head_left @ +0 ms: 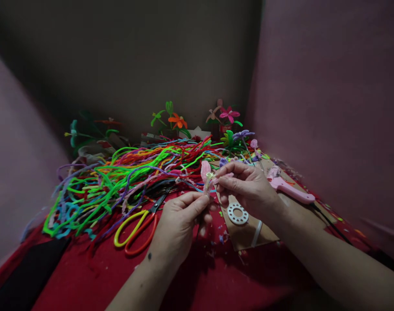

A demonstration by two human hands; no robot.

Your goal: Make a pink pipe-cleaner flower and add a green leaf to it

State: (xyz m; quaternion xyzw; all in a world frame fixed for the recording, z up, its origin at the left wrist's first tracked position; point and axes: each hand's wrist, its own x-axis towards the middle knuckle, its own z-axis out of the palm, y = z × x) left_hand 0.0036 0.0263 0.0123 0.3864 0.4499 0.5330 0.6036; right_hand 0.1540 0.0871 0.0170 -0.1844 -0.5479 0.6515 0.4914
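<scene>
Head view, two bare hands at work above a red cloth [96, 272]: what do they hold?

A fuzzy pink flower [205, 171] with a pale yellow centre, raised between the hands. The left hand [184, 214] is closed in a pinch, thumb against fingers, at the flower's base.

And the right hand [245, 179]?

Its thumb and forefinger are drawn together on the flower's right side, where pink fuzz shows around the fingertips; the other fingers curl loosely.

What surrounds them?

Scissors [157, 206] with one yellow and one red handle lie just left of the left hand, beside a tangled heap of bright pipe cleaners [128, 177]. Near the right forearm, cardboard [238, 239] bears a white holed ring [230, 218] and a pink glue gun [296, 191].

Further back?

An orange flower [177, 121] and a magenta flower [229, 114] stand in dim light.
</scene>
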